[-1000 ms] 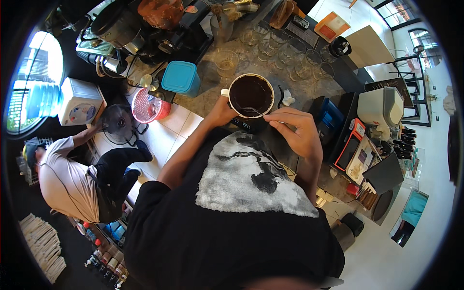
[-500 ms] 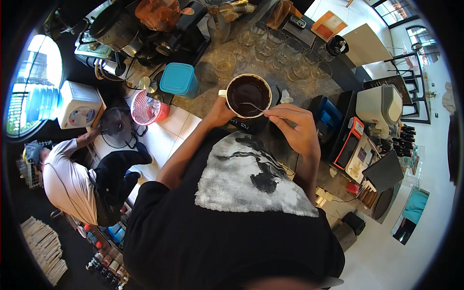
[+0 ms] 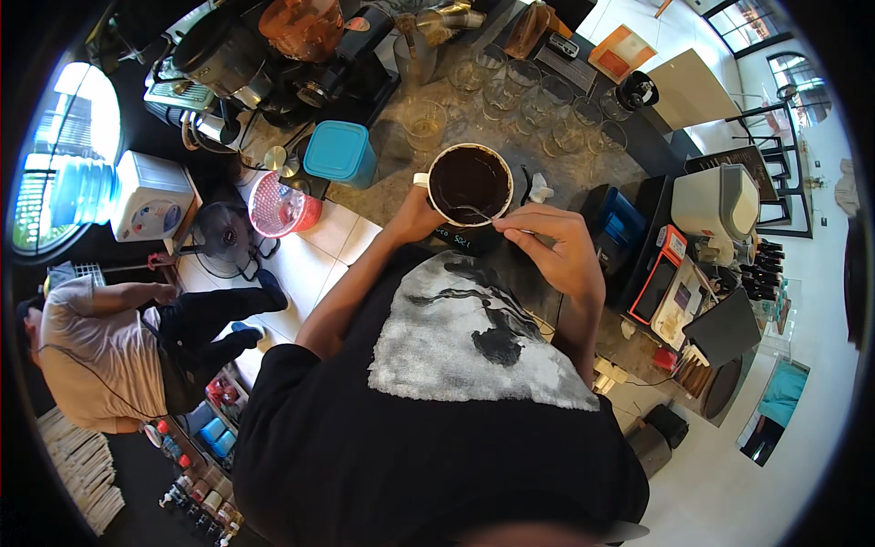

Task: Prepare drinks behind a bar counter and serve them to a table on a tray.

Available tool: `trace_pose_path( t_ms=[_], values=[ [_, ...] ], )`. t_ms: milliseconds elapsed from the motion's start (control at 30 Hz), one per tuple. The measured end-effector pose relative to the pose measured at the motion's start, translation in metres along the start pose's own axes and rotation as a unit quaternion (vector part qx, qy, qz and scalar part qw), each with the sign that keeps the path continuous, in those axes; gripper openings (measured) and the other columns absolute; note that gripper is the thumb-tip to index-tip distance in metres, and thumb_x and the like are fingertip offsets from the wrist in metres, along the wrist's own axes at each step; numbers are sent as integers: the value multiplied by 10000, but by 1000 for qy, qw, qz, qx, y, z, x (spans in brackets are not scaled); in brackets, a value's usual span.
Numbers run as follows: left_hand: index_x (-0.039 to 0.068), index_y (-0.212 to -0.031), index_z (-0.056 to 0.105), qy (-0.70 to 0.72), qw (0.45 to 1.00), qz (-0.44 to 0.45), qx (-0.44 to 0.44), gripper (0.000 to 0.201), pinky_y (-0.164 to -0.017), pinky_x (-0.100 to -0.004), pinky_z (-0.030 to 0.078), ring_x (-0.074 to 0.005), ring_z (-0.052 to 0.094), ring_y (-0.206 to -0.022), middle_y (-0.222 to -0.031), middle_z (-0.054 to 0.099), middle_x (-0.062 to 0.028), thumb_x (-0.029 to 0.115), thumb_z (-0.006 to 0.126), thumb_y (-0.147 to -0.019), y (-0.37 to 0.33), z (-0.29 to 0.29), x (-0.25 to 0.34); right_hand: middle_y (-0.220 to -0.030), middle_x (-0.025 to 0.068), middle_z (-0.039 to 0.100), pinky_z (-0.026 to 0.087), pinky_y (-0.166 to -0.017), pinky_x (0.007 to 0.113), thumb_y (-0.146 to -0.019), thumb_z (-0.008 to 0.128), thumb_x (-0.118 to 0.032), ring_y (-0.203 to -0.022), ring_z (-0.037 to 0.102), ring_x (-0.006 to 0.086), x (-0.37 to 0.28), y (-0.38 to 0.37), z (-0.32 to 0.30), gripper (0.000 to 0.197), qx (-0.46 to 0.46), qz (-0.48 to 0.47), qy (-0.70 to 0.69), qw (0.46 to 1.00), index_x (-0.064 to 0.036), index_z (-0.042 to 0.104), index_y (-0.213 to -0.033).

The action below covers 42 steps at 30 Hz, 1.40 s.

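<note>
My left hand is closed around the near-left side of a large cream mug, by its handle. Thick dark brown liquid fills the inside of the mug, with smears along the rim. In my right hand the handle of a metal spoon is pinched between thumb and fingers, and the spoon's bowl end dips into the liquid near the close edge. A dark device with a lit display shows just below the mug; whether the mug rests on it I cannot tell.
Clear glasses stand across the far counter. A blue lidded tub, a pink basket and a coffee grinder are to the left. Crumpled tissue lies right of the mug. Another person is at the left, near a fan.
The spoon and my right hand have shifted slightly nearer to me along the mug's edge. The other person has drawn an arm back from the fan and moved left.
</note>
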<state>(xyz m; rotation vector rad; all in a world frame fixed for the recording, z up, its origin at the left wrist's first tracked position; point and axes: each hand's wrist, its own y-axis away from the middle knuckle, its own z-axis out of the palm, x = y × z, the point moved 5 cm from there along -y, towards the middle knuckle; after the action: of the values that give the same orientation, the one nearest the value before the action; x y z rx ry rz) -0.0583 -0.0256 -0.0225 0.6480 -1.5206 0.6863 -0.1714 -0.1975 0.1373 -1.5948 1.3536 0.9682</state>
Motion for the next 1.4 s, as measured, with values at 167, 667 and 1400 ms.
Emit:
trace_pose_path(
  t_ms=[167,667,1400],
  values=[
    [-18,-1258,690,10,1000,-2,-1,392,-964,-344,553,-169,678,-1109,-1208,740,-93,35,787,-882,0,0,-2,-994,138,753,540,-839,306,-905,709,51,-928,718,224,-2,-2,-2,176,19,-21,0,1000,24,763,-1071],
    [-20,-1271,674,27,999,14,13,398,-983,-344,545,-177,671,-1127,-1227,730,-99,31,778,-891,0,-1,-4,-1019,146,764,548,-846,310,-902,714,47,-945,728,231,-2,5,-3,190,41,-29,6,999,18,772,-1081],
    [-27,-1258,681,20,1000,20,0,392,-966,-341,548,-163,671,-1109,-1211,737,-92,28,784,-884,-2,0,-7,-1050,148,772,544,-876,333,-892,725,21,-984,728,262,1,16,-18,206,-11,-29,47,998,-3,779,-1089]
  ],
)
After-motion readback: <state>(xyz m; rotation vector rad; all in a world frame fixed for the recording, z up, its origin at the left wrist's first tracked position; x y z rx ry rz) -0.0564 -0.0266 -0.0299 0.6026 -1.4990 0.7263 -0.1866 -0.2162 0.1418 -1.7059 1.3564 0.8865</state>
